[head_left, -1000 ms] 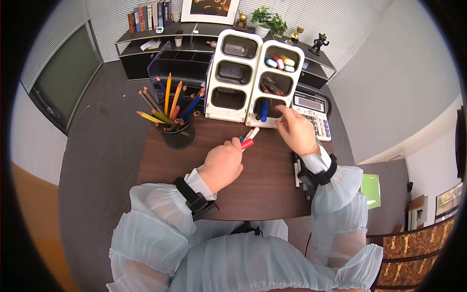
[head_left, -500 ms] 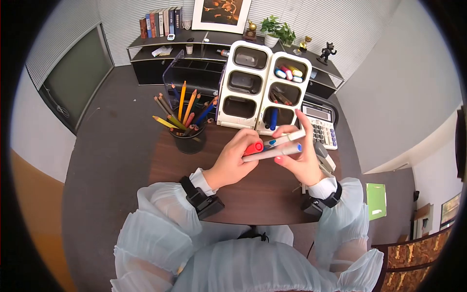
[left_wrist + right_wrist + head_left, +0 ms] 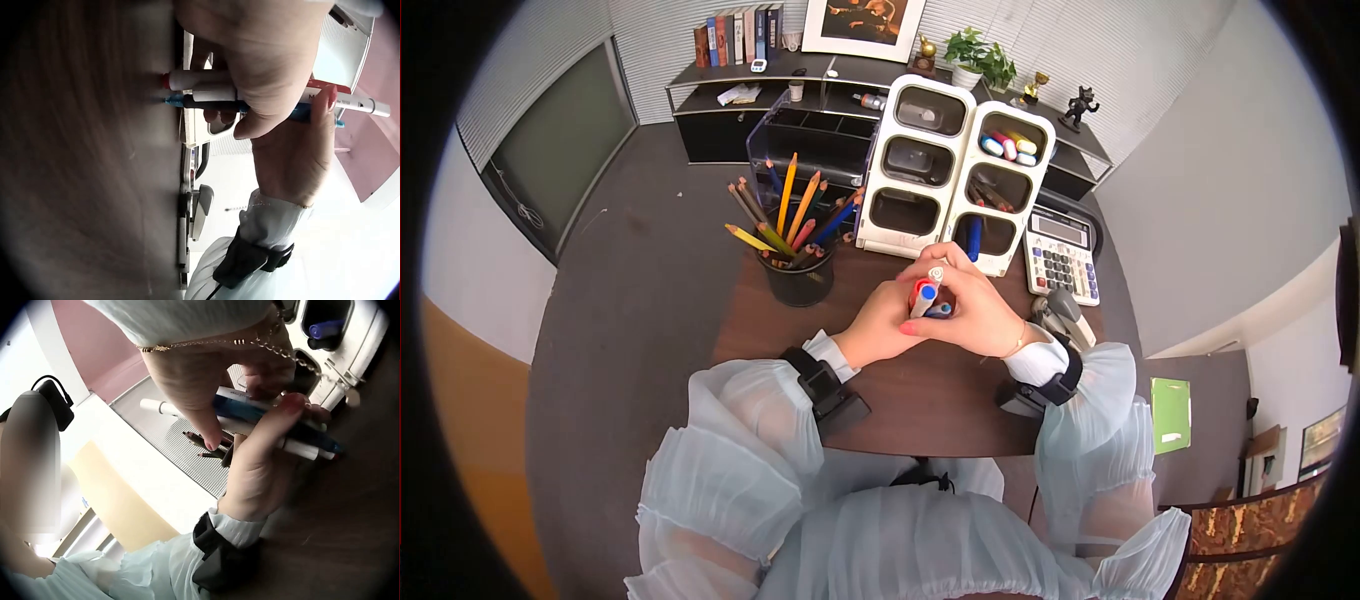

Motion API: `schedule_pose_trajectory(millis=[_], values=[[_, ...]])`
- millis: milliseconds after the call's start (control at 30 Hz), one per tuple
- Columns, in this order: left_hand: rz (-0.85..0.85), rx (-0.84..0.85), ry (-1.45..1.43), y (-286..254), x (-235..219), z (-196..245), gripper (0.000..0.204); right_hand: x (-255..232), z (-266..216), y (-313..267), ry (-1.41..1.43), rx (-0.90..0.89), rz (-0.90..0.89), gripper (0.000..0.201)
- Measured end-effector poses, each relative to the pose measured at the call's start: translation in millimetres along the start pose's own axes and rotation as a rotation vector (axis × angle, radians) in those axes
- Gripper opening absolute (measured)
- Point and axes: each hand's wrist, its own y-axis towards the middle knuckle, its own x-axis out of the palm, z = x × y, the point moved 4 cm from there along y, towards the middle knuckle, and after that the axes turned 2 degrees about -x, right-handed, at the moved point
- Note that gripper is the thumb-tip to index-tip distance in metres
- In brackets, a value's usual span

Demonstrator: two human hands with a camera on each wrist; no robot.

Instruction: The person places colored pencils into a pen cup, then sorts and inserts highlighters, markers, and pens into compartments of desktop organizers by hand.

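Over the middle of the brown desk, both hands close round a small bundle of white markers with red and blue ends. The left hand grips the bundle from the left; the right hand holds it from the right, thumb laid across the near side. In the left wrist view a blue pen lies alongside a white marker; their tips point down close over the desktop. Fingers hide the bundle's middle. Just behind the hands stands a white organizer with two columns of compartments; a blue marker stands in its lower right one.
Left of the organizer is a black mesh cup of colored pencils. A calculator and a stapler lie to the right. Colored markers fill the organizer's upper right compartment. A low shelf stands beyond the desk.
The right hand has come down from the organizer's lower right compartment to the left hand and now grips the bundle too. The markers have turned from lying slantwise to pointing up toward the head view.
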Motion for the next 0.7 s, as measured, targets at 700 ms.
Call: schedule_pose_trajectory(millis=[700], values=[[0.222, -0.162, -0.129, 1, -5, -22, 0.051, -119, -43, 107, -0.499, -0.633, 0.441, 0.018]])
